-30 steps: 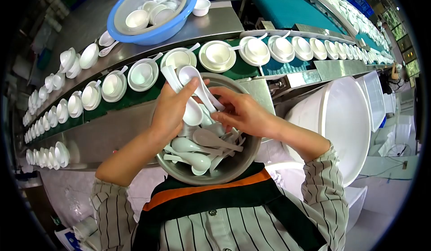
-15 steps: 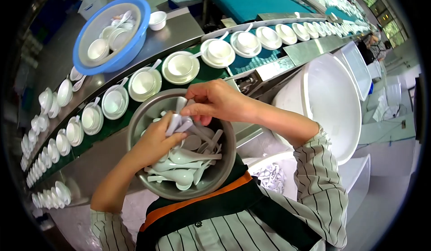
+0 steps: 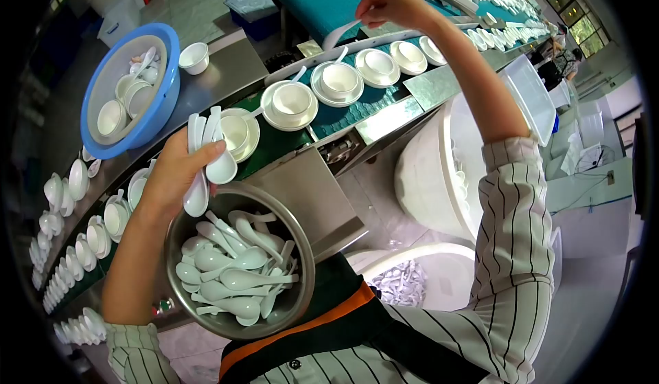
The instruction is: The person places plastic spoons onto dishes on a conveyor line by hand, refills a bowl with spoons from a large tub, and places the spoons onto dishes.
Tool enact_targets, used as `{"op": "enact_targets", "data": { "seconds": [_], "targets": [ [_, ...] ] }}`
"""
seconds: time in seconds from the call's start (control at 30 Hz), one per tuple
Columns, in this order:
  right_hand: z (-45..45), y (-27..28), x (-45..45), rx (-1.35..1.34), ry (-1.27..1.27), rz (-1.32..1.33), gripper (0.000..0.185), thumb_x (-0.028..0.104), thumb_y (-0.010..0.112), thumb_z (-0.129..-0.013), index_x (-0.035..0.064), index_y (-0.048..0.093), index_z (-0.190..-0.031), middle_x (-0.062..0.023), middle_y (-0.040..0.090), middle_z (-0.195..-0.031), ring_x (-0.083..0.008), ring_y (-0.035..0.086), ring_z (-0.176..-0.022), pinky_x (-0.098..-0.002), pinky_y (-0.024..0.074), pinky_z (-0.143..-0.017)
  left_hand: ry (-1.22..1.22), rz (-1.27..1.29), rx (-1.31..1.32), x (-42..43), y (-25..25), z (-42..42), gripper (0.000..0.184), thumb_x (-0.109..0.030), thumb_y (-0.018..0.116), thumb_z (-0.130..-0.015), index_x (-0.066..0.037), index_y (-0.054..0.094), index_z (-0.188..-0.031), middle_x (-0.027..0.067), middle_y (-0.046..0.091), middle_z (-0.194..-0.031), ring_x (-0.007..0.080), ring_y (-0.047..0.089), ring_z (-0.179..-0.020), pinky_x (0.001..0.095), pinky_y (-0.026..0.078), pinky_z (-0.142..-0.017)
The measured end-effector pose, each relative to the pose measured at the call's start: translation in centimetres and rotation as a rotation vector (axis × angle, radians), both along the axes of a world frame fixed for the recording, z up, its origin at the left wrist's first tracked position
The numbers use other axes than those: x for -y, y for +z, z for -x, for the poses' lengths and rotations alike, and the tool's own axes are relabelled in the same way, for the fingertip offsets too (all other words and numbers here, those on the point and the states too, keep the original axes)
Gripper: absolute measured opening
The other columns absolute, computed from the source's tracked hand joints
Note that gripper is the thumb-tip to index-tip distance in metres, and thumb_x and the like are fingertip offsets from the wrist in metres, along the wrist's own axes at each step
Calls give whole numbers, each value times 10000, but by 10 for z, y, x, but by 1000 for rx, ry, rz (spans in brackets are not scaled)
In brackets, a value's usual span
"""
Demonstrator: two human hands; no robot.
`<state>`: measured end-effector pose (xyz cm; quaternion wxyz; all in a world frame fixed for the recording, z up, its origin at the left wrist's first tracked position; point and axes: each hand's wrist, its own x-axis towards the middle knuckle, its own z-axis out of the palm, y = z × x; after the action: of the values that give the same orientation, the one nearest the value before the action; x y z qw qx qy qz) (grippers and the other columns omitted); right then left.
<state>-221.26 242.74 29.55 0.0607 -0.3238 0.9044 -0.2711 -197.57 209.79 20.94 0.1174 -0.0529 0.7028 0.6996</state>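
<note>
Fanned upward in my left hand point(image 3: 168, 178) are several white soup spoons point(image 3: 221, 166), held above the rim of a steel basin point(image 3: 309, 267). Inside that basin lies a loose heap of more white spoons point(image 3: 233, 277). My right hand point(image 3: 392, 6) is stretched far forward, its fingers pinching one spoon point(image 3: 338, 35) by the end of its handle. This spoon slants down over the belt's far edge, near a bowl on a saucer point(image 3: 377, 66). Closest to my left hand stands another bowl on a saucer point(image 3: 235, 135), partly hidden by the held spoons.
A green conveyor belt point(image 3: 271, 137) carries a long row of bowls on saucers, several with spoons. Back left, a blue basin point(image 3: 171, 99) holds bowls, beside a lone cup point(image 3: 194, 58). White tubs point(image 3: 419, 171) stand at the right; one below point(image 3: 453, 274) contains small white pieces.
My right hand has left the steel basin and reached up and right over the belt with one spoon. My left hand has risen leftward, still holding its spoons. The view has shifted too.
</note>
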Motion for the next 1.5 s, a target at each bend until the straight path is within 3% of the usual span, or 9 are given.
{"op": "enact_targets", "data": {
  "seconds": [0.37, 0.47, 0.6, 0.8, 0.97, 1.17, 1.33, 1.4, 1.5],
  "targets": [
    [136, -117, -74, 151, -241, -502, 237, 183, 704, -713, 94, 710, -933, -109, 691, -825, -172, 685, -760, -280, 551, -624, -147, -54, -6, -89, 15, 83, 325, -218, 688, -805, -20, 578, -1038, 78, 643, -799, 129, 619, -669, 252, 491, -605],
    [125, -122, -79, -423, -167, -498, 487, 382, 697, -750, 65, 628, -1114, -150, 670, -948, -198, 657, -913, -280, 546, -702, -166, 18, 20, -113, 18, 102, 327, -248, 698, -793, -36, 593, -1019, 51, 639, -807, 110, 593, -600, 250, 453, -475],
    [45, -65, -38, 400, -26, 304, 740, 596, 565, -814, -44, 543, -1185, -171, 638, -977, -208, 633, -878, -286, 546, -749, -103, 42, -83, -152, 2, 142, 309, -257, 697, -793, -45, 602, -996, 25, 611, -755, 99, 566, -554, 248, 413, -410],
    [35, -48, -73, 568, 22, 439, 206, 164, 634, -868, -12, 607, -970, -85, 647, -877, -108, 634, -770, -193, 540, -715, -214, 106, -52, -205, -11, 187, 308, -226, 626, -854, 31, 577, -1015, 105, 637, -883, 175, 616, -796, 284, 478, -692],
    [120, -49, -146, 118, -294, 356, 137, 56, 633, -823, -42, 595, -911, -143, 652, -883, -192, 674, -768, -267, 575, -715, -269, -344, 235, -207, -34, 195, 305, -245, 456, -954, 37, 569, -980, 158, 628, -948, 246, 629, -868, 368, 524, -744],
    [183, -126, -175, 181, -478, 227, 156, 66, 617, -793, -31, 570, -905, -111, 636, -789, -169, 653, -678, -295, 581, -592, -424, -134, 216, -209, -15, 172, 387, -403, 384, -968, -41, 519, -980, 143, 625, -869, 240, 646, -764, 391, 534, -598],
    [172, -165, -196, -529, -419, -419, 524, 339, 700, -764, -31, 585, -1117, -179, 649, -934, -243, 647, -856, -355, 557, -695, -430, -214, 187, -208, -17, 186, 365, -321, 495, -935, -16, 514, -1136, 155, 618, -873, 190, 631, -681, 344, 546, -582],
    [155, -138, -179, -646, -463, -236, 631, 495, 667, -769, -13, 598, -1137, -208, 637, -1015, -271, 627, -929, -350, 538, -746, -395, -204, 177, -218, -16, 202, 366, -291, 519, -925, -10, 517, -1159, 156, 620, -884, 185, 632, -701, 332, 546, -597],
    [97, -64, -139, 201, -151, 279, 602, 530, 659, -771, -29, 643, -992, -131, 662, -869, -197, 633, -734, -294, 530, -654, -434, -189, 124, -244, -14, 245, 362, -232, 555, -893, 63, 528, -1102, 177, 620, -914, 203, 633, -751, 340, 544, -650]
  ]
}}
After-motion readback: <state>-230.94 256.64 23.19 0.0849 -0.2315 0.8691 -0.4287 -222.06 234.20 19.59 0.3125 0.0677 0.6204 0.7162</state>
